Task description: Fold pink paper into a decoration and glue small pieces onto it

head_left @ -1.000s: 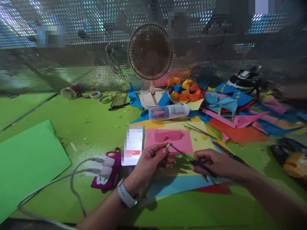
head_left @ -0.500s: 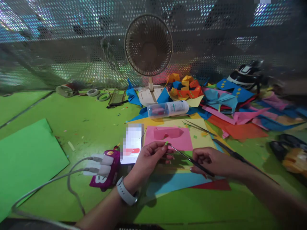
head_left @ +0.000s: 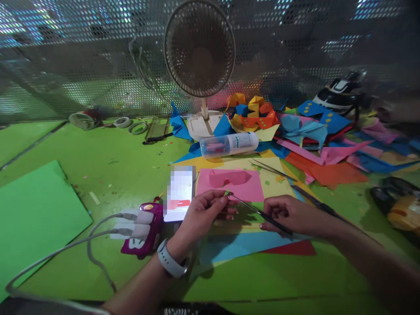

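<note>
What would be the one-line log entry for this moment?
left hand: pinches green paper bit | right hand: holds tweezers, tips at the bit | beyond: pink sheet

Fan [head_left: 199,48], bottle [head_left: 229,144], phone [head_left: 180,192], pink paper [head_left: 254,191]

head cam | looks forward-down | close over green table [head_left: 108,166]

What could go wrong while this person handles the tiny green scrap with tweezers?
The green scrap pinched in the left hand is tiny; it could slip where the tweezers in the right hand meet it.
The fan behind faces the work; if running, it might blow the scrap away.
</note>
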The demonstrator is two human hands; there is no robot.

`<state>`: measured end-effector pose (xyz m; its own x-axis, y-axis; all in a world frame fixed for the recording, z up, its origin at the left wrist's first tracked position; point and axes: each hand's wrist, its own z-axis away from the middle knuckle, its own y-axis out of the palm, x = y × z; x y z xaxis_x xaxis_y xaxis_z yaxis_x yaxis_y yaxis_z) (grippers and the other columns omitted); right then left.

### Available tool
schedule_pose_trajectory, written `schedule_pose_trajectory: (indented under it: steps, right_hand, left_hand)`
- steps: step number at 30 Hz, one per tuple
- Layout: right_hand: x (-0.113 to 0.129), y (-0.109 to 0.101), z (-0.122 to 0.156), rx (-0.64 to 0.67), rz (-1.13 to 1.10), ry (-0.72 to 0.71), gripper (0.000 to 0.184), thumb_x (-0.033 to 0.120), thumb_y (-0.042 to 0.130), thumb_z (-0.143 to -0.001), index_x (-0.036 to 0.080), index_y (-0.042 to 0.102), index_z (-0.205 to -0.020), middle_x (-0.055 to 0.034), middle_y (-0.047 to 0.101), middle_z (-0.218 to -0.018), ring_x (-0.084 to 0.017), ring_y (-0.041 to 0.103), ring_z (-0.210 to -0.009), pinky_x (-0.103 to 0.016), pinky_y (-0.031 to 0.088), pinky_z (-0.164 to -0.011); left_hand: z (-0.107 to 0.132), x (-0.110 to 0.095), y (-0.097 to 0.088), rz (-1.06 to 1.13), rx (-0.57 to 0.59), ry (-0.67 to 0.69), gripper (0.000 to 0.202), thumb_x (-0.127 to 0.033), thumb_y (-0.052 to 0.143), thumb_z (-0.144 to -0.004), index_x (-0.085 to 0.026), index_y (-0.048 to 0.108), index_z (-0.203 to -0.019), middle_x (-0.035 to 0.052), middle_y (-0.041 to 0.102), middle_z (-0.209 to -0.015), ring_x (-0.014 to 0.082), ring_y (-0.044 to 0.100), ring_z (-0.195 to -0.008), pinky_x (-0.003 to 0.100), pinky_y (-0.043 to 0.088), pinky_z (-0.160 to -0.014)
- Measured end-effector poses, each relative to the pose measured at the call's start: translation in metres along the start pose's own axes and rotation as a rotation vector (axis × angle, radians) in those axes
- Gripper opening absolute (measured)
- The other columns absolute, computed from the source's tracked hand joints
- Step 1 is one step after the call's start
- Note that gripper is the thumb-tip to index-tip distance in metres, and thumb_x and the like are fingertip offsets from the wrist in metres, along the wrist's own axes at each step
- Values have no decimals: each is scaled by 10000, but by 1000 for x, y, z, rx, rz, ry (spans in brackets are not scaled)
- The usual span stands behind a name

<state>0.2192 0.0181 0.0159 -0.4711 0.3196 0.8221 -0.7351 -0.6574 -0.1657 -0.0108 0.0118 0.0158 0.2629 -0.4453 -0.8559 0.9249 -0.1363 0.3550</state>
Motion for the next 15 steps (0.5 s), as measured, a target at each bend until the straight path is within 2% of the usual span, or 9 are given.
schedule_pose_trajectory:
  steps: [15]
  right_hand:
    - [-4, 0, -5, -9, -38, -20, 415, 488, 736, -596, 175, 469, -639, 56, 498, -474, -66, 459, -427, -185, 338, -414]
  left_hand:
    - [-2, 3, -4, 14, 18, -15, 212, -273, 644, -782, -147, 595, -946, 70, 694, -923, 125, 654, -701, 229, 518, -600]
